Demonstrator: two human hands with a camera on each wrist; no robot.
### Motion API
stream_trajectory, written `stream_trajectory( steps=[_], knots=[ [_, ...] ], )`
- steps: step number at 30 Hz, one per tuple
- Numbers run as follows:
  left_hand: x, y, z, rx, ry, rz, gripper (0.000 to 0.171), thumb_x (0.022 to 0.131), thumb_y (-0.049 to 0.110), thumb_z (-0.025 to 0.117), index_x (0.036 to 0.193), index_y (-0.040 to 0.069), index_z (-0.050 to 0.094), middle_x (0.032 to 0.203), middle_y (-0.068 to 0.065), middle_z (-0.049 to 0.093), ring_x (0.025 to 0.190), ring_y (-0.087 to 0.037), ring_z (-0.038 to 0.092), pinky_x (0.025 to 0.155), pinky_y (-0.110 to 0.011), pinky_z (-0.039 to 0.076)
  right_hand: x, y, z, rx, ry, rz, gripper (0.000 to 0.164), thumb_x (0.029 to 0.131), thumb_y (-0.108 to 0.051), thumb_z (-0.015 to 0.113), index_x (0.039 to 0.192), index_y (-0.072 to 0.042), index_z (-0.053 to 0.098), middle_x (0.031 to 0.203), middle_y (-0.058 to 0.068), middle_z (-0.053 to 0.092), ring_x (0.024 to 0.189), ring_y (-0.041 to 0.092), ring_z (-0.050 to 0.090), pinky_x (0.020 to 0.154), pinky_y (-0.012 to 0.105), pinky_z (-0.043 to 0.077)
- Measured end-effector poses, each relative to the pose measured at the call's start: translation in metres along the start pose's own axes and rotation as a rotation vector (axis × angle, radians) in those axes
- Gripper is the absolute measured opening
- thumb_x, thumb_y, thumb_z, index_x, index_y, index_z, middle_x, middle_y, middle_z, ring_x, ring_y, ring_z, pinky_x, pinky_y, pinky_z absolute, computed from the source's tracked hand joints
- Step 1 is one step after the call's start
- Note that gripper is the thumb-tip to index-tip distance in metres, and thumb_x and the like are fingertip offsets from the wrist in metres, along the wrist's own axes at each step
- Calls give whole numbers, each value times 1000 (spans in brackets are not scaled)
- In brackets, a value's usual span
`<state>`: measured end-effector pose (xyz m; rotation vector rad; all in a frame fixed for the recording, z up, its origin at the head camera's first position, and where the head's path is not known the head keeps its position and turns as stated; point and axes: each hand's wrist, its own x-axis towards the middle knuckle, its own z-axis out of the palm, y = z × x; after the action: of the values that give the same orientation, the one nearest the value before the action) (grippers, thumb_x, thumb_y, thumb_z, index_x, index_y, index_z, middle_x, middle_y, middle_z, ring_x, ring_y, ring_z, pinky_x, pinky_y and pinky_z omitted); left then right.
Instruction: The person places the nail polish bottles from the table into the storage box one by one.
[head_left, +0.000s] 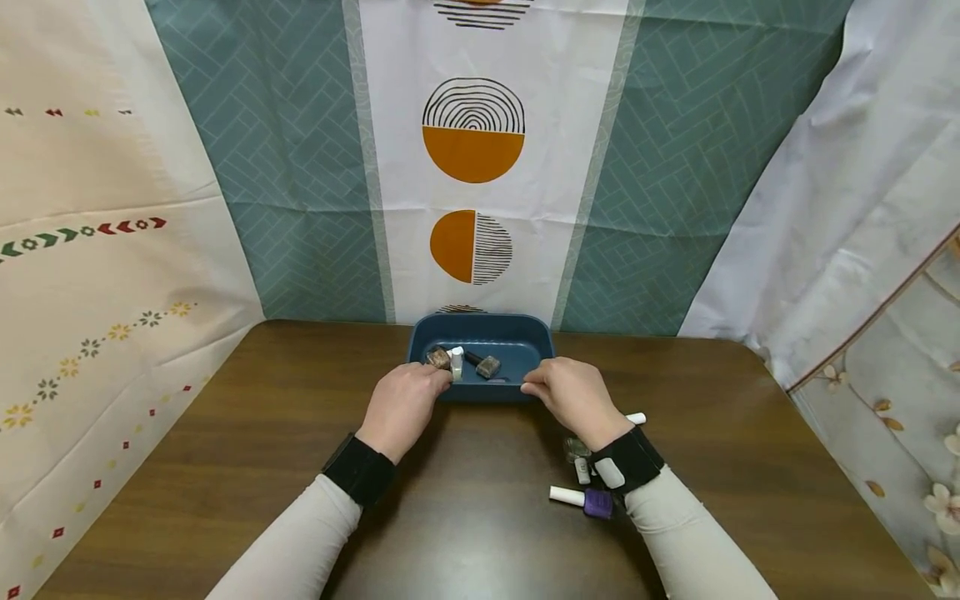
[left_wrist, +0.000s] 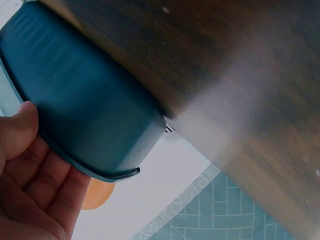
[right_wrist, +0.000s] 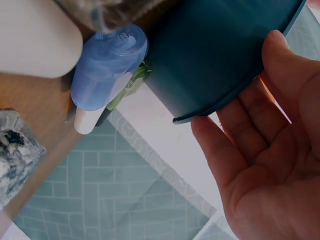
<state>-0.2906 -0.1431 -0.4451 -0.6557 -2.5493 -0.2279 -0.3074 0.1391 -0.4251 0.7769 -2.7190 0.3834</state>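
Observation:
A dark blue plastic bin [head_left: 483, 392] stands at the back of the table. Inside, toward its left and middle, lie a brown glittery nail polish bottle [head_left: 438, 359], a small bottle with a white cap [head_left: 457, 365] and a glittery bottle with a black cap [head_left: 489, 367]. My left hand [head_left: 405, 407] grips the rim at the front left, thumb inside and fingers outside in the left wrist view. At the front right, my right hand [head_left: 579, 398] pinches the same rim between thumb and fingers.
Nail polish bottles lie on the table by my right wrist, including a purple one [head_left: 597, 503] with a white cap. The right wrist view shows a blue bottle [right_wrist: 110, 65], a green bottle [right_wrist: 136, 82] and a clear speckled one [right_wrist: 17, 155]. Patterned cloth [head_left: 300, 167] hangs behind the table.

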Motion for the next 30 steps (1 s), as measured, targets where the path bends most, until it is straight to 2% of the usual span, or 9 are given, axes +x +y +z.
stream_trajectory(
  steps=[4,8,16,20,25,30],
  knots=[
    [6,1,-1,-2,-32,-15,18,95,9,88,112,13,87,101,-3,83,85,-20,72,87,-36,64,3,2,-6,1,-18,15,10,99,-22,84,104,-14,89,87,-1,77,81,19,72,74,40,62],
    [11,1,-3,-3,-49,-22,18,95,9,88,113,13,86,100,-5,82,83,-21,71,85,-37,64,6,2,-10,3,-40,22,13,100,-23,84,107,-13,89,92,0,80,86,20,74,79,41,63],
    [12,-6,-4,-9,-66,-10,15,98,9,85,112,12,86,104,-5,83,86,-23,74,84,-40,64,12,2,-7,-7,-51,-11,15,101,-25,82,109,-14,88,101,0,82,96,21,76,85,43,63],
    [11,-6,0,-26,-57,23,12,99,7,83,110,11,85,102,-6,82,85,-24,74,83,-42,63,7,4,-6,2,-48,-23,19,102,-24,82,114,-11,87,105,2,82,100,24,76,87,44,63],
    [9,-8,2,-29,-50,52,13,98,5,83,108,13,85,99,-4,82,85,-24,75,81,-44,62,-4,9,-7,31,-32,-55,30,102,-24,81,127,-8,83,116,6,81,108,26,76,89,45,63],
    [5,-8,0,-39,-66,52,15,99,4,82,110,14,86,101,-4,82,85,-24,74,81,-42,63,-17,12,-16,26,28,-69,42,101,-25,82,139,-7,76,134,13,76,126,30,71,97,49,61]
  ],
)
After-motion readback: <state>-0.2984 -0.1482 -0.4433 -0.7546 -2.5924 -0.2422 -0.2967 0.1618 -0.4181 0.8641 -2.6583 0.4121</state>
